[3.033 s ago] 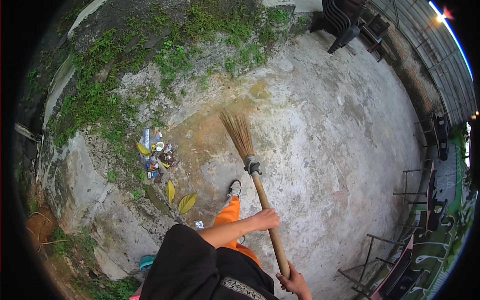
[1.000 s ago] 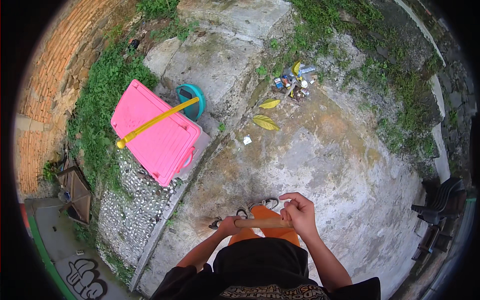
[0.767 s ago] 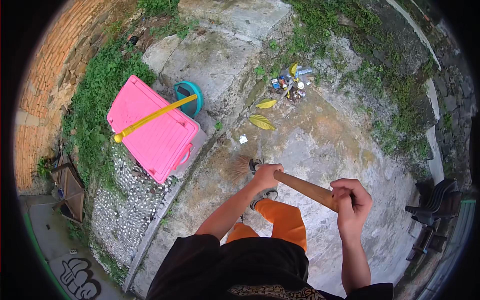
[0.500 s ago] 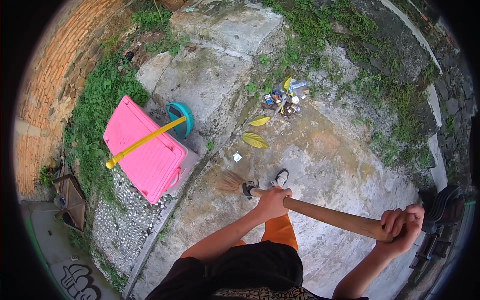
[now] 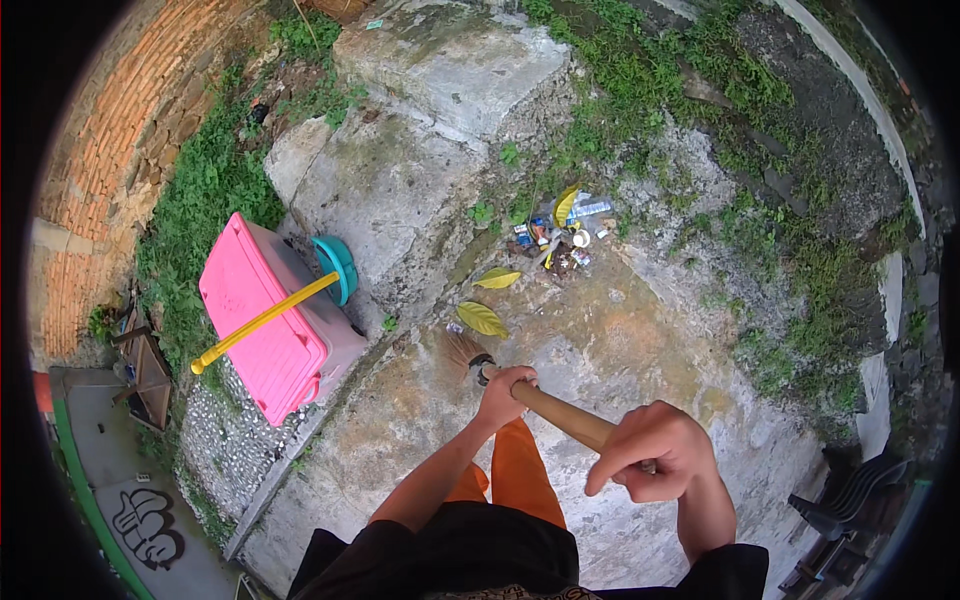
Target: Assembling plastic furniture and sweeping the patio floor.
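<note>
With both hands I hold a broom by its thick wooden handle (image 5: 572,417), which slants across in front of me. My left hand (image 5: 507,396) is wrapped round the handle low down, close to the broom head. At its upper end my right hand (image 5: 662,452) is closed round the tip. The brown bristles (image 5: 462,354) meet the concrete, just below a small pale scrap (image 5: 455,328) and beside a yellow leaf (image 5: 483,320). A second yellow leaf (image 5: 497,278) lies farther off. Beyond it sits a litter pile (image 5: 562,238) with a clear plastic bottle (image 5: 590,209) and another yellow leaf.
On the left, a pink-lidded storage box (image 5: 265,320) stands on a pebbled strip. A teal dustpan (image 5: 337,268) is beside it, its yellow handle crossing the lid. A concrete step (image 5: 450,70) rises ahead. Dark stacked chairs (image 5: 850,500) stand at right.
The broom has swung forward, bristles now near the scrap and closest leaf. My right hand has come left and inward with the handle's end. The view has shifted slightly.
</note>
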Available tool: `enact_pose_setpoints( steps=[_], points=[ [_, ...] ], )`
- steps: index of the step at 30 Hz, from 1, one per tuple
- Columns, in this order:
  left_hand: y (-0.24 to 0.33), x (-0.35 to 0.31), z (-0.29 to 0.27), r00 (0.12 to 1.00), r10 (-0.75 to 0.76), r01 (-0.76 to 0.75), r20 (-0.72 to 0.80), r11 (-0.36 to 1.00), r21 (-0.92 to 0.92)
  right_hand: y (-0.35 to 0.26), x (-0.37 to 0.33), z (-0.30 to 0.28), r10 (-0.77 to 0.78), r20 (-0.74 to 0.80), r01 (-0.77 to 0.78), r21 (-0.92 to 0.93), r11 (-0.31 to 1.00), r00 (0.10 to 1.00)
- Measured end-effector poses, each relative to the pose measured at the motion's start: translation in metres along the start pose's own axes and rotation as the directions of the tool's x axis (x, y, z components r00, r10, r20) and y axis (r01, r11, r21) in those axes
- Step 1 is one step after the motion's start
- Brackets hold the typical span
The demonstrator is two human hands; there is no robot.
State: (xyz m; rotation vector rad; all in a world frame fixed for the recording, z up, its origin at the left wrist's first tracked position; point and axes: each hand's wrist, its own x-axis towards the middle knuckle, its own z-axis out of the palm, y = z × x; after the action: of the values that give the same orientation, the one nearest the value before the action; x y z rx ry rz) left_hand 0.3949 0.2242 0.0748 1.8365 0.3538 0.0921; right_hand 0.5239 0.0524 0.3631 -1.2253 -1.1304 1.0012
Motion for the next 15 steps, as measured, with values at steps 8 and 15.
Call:
enact_pose_setpoints(
  steps=[8,15],
  points=[
    [0.102,0.015,0.029,0.97,0.23,-0.213,-0.082,0.961,0.178,-0.076,-0.046,-0.072,-0.521,-0.171,0.531,0.492,0.69,0.836],
    [0.008,-0.02,-0.014,0.976,-0.16,0.191,-0.147,0.955,0.227,0.05,0.017,-0.058,-0.003,-0.196,0.136,0.669,0.731,0.981]
  ],
)
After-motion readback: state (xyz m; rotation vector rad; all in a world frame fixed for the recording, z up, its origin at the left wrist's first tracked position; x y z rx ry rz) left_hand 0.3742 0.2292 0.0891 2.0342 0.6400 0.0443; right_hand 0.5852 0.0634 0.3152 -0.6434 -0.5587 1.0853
